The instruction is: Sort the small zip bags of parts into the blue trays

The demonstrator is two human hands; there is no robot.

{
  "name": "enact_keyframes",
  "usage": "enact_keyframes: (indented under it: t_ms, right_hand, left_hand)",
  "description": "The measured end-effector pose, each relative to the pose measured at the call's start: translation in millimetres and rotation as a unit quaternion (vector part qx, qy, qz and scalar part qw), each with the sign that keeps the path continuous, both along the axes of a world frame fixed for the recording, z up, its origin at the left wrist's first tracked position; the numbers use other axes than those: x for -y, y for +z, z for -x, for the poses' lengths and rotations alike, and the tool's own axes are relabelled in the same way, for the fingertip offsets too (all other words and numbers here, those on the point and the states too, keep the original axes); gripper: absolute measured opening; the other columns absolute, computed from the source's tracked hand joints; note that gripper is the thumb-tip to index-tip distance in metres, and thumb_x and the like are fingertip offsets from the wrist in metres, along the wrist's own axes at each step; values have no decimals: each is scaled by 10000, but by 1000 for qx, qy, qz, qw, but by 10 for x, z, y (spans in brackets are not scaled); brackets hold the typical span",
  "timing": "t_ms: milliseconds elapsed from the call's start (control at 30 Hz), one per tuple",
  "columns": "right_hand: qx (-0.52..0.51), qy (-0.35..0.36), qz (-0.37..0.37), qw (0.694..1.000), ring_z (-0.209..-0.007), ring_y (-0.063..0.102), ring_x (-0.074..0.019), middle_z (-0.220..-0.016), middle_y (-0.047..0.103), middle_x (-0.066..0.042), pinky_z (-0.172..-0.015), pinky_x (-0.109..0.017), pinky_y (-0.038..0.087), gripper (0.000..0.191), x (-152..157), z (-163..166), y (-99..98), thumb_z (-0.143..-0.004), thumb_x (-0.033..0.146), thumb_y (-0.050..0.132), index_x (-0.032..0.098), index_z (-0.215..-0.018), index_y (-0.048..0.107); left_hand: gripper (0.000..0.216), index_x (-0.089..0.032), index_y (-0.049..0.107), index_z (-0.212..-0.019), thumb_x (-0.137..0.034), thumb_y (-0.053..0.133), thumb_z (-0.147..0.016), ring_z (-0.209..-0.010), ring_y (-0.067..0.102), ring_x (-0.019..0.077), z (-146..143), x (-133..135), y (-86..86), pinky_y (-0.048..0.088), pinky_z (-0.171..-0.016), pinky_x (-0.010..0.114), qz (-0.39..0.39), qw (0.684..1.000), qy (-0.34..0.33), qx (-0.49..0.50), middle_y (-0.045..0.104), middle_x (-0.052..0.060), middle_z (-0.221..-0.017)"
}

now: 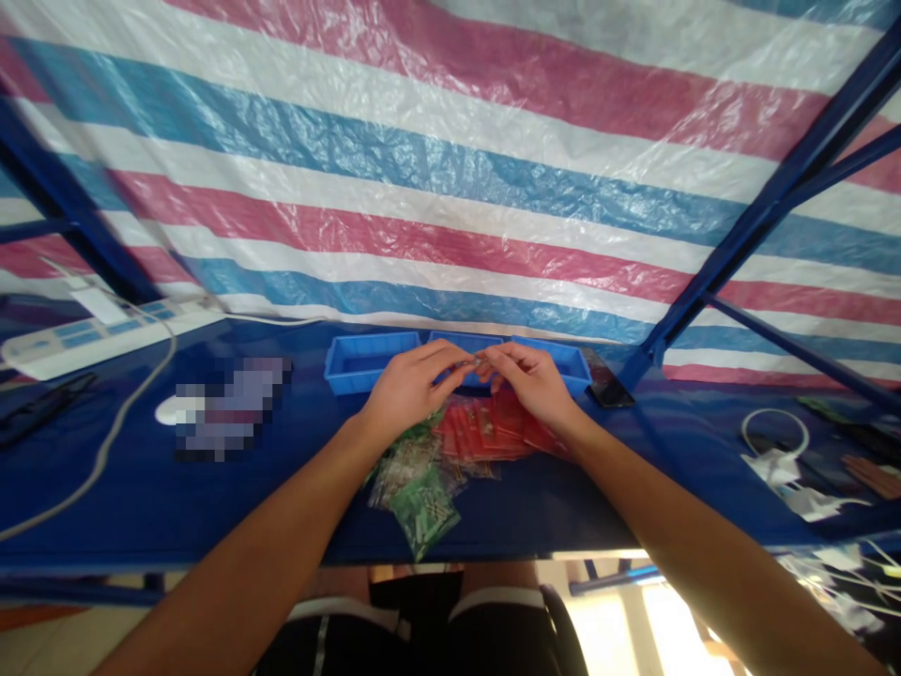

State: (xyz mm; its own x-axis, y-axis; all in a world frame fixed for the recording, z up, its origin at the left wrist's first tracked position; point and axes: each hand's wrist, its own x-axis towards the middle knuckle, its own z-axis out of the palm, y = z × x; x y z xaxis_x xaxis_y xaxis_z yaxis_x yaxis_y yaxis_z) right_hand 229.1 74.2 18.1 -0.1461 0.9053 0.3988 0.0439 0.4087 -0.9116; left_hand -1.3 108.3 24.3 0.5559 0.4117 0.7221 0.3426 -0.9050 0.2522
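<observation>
My left hand (412, 385) and my right hand (531, 380) meet above the blue table, fingertips pinched together on a tiny part (479, 361) too small to name. Right behind the hands stand low blue plastic trays (356, 364). Below my hands lies a pile of small bags: red ones (485, 427) under the right wrist, green and clear ones (419, 493) under the left forearm near the table's front edge.
A white power strip (91, 338) with a cable lies at the far left, a black phone (606, 383) right of the trays, white cables and adapters (781, 460) at the right. Blue frame bars (760, 211) and a striped tarp stand behind.
</observation>
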Motion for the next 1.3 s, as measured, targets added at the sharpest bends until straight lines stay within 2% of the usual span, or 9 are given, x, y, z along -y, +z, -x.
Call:
enact_keyframes:
  t_ms: [100, 233, 367, 467, 600, 767, 967, 1133, 1300]
  right_hand:
    - [13, 2, 4, 1000, -838, 737, -221, -937, 806, -46, -703, -340, 586, 370, 19, 20, -1, -935, 592, 788, 246, -1065, 813]
    - [14, -23, 16, 1000, -685, 672, -187, -762, 751, -19, -682, -335, 568, 408, 10, 28, -18, -886, 625, 823, 223, -955, 801]
    - [-3, -30, 31, 999, -624, 618, -166, -693, 703, 1, -643, -313, 525, 450, -10, 10, -7, -862, 663, 829, 218, -884, 762]
    - [-11, -18, 40, 999, -620, 597, -161, -674, 680, 6, -653, -310, 509, 453, -14, 3, 5, -866, 664, 824, 219, -846, 746]
    - [-2, -8, 46, 999, -627, 592, -159, -672, 670, 3, -656, -307, 487, 453, -8, 3, 4, -880, 657, 815, 213, -824, 745]
    - [18, -7, 42, 999, -633, 601, -167, -689, 682, -1, -648, -310, 491, 476, -6, 15, -7, -897, 689, 780, 216, -847, 747]
    - [-7, 6, 18, 1000, -643, 628, -173, -749, 696, 7, -693, -333, 521, 459, 21, 28, 5, -996, 675, 670, 238, -1109, 750]
    - [9, 0, 7, 1000, -638, 628, -159, -734, 703, 5, -661, -308, 509, 411, 43, 43, 3, -911, 624, 806, 220, -967, 761]
    - [18, 5, 14, 1000, -630, 627, -148, -719, 714, -1, -653, -292, 497, 397, 42, 50, -8, -926, 594, 799, 200, -913, 749]
  left_hand:
    - [275, -205, 721, -1316, -327, 610, -1097, -941, 747, 170, 3, 18, -7, 596, -906, 301, 11, 999, 25, 16, 790, 58, -1119]
    - [370, -214, 663, -1425, -344, 626, -1081, -927, 747, 175, -11, 51, -2, 617, -898, 318, 44, 998, 30, 17, 780, 74, -1186]
    - [507, -266, 633, -1474, -337, 744, -984, -1263, 695, 261, -24, 77, 31, 619, -1050, 400, 48, 999, 9, -3, 642, 113, -1476]
    - [514, -287, 639, -1463, -291, 762, -963, -1438, 597, 289, -16, 63, 30, 537, -1206, 456, 29, 999, 0, -28, 581, 104, -1554]
    - [348, -275, 687, -1391, -243, 648, -1047, -1358, 654, 247, 8, 24, 1, 566, -1145, 410, 8, 1000, -4, -14, 624, 103, -1506]
    - [253, -262, 748, -1297, -280, 627, -1075, -1220, 710, 223, 22, 8, 1, 591, -1038, 370, -9, 1000, -14, 9, 709, 105, -1347]
    - [202, -209, 765, -1180, -328, 635, -1081, -1005, 715, 186, 10, 30, 28, 579, -879, 305, 5, 1000, 9, 26, 739, 88, -1157]
    - [199, -200, 751, -1148, -342, 628, -1082, -896, 692, 162, 11, 33, 20, 563, -783, 284, 13, 999, 17, 36, 722, 76, -1107]
    - [178, -207, 732, -1131, -334, 618, -1081, -978, 703, 185, 6, 53, 27, 581, -809, 294, 28, 1000, 2, 6, 720, 75, -1123]
